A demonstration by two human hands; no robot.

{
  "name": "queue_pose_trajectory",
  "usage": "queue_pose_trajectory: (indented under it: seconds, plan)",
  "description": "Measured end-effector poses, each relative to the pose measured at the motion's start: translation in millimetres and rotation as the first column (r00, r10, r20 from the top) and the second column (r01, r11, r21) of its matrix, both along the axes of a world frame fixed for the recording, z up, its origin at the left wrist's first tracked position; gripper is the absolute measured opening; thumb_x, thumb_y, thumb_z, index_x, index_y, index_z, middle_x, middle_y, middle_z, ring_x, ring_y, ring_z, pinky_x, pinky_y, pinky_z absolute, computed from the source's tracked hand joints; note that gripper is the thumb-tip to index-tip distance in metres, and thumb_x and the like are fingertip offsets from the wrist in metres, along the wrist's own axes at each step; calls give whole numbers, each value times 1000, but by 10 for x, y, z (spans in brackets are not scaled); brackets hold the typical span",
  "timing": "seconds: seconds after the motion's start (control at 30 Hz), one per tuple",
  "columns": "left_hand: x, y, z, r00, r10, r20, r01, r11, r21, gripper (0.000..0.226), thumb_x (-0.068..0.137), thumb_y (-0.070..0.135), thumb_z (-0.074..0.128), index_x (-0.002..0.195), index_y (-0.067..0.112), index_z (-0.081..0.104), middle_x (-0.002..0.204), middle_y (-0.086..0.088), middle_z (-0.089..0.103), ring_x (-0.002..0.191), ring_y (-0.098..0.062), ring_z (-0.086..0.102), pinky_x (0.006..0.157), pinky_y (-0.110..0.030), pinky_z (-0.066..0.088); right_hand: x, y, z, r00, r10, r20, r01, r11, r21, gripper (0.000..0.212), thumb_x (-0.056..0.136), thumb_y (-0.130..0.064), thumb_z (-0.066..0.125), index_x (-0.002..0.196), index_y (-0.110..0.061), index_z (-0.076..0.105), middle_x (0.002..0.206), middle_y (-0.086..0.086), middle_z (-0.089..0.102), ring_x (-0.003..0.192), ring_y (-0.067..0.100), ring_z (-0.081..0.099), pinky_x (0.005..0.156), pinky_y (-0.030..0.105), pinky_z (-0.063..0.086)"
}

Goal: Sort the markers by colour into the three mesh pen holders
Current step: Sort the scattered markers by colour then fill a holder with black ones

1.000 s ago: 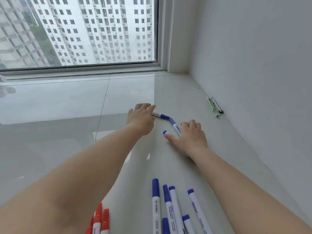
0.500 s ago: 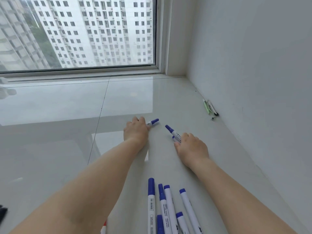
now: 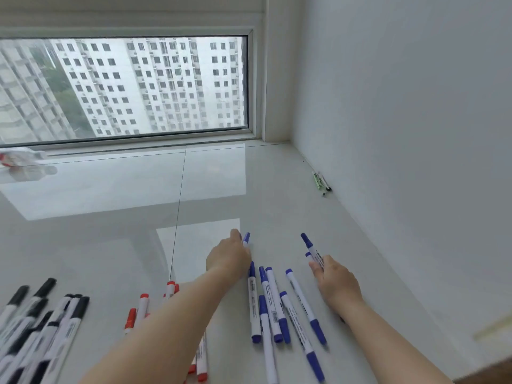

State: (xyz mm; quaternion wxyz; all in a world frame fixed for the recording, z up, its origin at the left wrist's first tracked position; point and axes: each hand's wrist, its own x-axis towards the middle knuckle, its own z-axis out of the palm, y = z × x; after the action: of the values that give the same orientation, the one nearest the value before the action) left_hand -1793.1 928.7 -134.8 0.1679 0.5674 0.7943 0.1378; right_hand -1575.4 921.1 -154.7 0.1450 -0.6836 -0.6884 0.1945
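Both arms are out over the glossy white tiled surface (image 3: 110, 245). The left hand (image 3: 228, 259) has its fingers curled round one white marker with a blue cap (image 3: 246, 237), the cap poking out toward twelve o'clock. The right hand (image 3: 336, 281) pinches two more blue-capped white markers (image 3: 311, 246), their caps pointing up and slightly left, to about eleven o'clock.

Between the two forearms lies the loose group of blue-capped markers (image 3: 274, 303), fanned roughly toward twelve. At nine o'clock from that group sit the red-capped white markers (image 3: 142, 303), partly hidden under the left forearm, and farther out at eight o'clock the heap of black-capped white markers (image 3: 41, 314).

No mesh pen holder is in view anywhere, so I'd judge this is the gathering step: stray blues being collected beside their colour group before anything goes into a holder. The next move, to my eye, calls for setting these three down alongside the blue group, or carrying them to a holder out of sight, without scattering the markers already laid out.

Over at two o'clock, tight against the white wall (image 3: 415, 106), lie a few thin pens (image 3: 321, 182), one greenish.
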Motion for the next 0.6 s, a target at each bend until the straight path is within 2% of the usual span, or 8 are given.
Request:
queue_pose_trajectory:
  seconds: [0.07,0.23,0.37,0.47,0.6]
  plan:
    - [88,-230,5,999,-32,27,32,999,12,28,97,23,29,122,19,38,94,-7,59,77,-26,61,64,-36,53,-4,-148,11,1000,-12,22,12,1000,-15,34,97,-45,28,78,-18,37,79,-2,49,73,22,47,63,31,32]
    - [213,-640,-80,993,-61,102,57,997,44,44,98,21,28,141,22,29,121,-10,53,100,-24,55,79,-32,44,-35,-396,37,999,-41,30,42,998,-38,35,98,-45,25,83,-18,41,92,0,52,79,20,47,69,30,35]
    - [324,-906,-101,976,-20,217,3,997,76,45,99,24,25,144,26,25,128,-10,46,96,-23,54,74,-30,42,-81,-569,17,992,-42,117,47,998,-48,46,98,-45,24,98,-11,55,110,5,54,98,23,51,77,32,39]
    - [422,-1063,-125,963,-22,269,-16,990,138,46,98,27,30,143,25,25,124,-11,44,91,-23,55,74,-31,44,-116,-650,10,988,-49,149,57,997,-52,51,97,-47,24,106,-9,57,115,6,52,105,23,48,78,32,37]
    - [523,-1179,-145,954,-77,288,16,978,208,40,97,31,36,135,19,34,122,-9,42,97,-22,54,84,-32,49,-131,-708,17,994,-105,30,106,993,-43,46,95,-47,34,121,-12,47,124,6,47,113,22,45,90,33,38]
